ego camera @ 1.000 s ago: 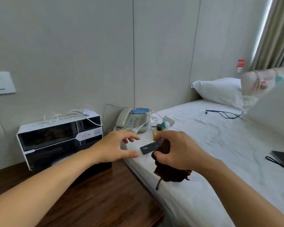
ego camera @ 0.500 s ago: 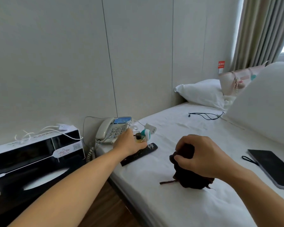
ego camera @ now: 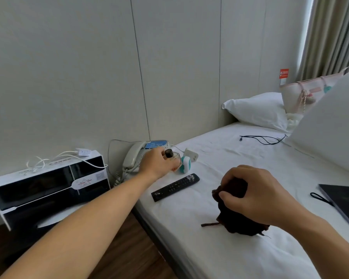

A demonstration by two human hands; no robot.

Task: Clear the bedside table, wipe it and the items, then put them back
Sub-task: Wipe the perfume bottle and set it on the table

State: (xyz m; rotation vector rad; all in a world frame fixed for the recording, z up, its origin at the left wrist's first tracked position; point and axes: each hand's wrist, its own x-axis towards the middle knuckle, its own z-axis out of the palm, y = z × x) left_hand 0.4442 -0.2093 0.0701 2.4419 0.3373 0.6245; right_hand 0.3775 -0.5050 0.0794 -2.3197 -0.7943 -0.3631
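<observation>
On the white bed, my left hand is closed around a small amber perfume bottle with a black cap, beside a teal and white device. A grey telephone lies just behind that hand. A black remote control lies flat on the sheet in front of the bottle. My right hand grips a crumpled dark brown cloth that rests on the sheet. The wooden bedside table is at the lower left.
A black and white tissue box holder with white cables on top stands on the table. On the bed lie a white plug, a black cable, a dark notebook and pillows. A pale handbag stands by the curtain.
My left hand moved from the remote to the perfume bottle and closed on it. My right hand carried the cloth to the right across the bed. The camera turned right.
</observation>
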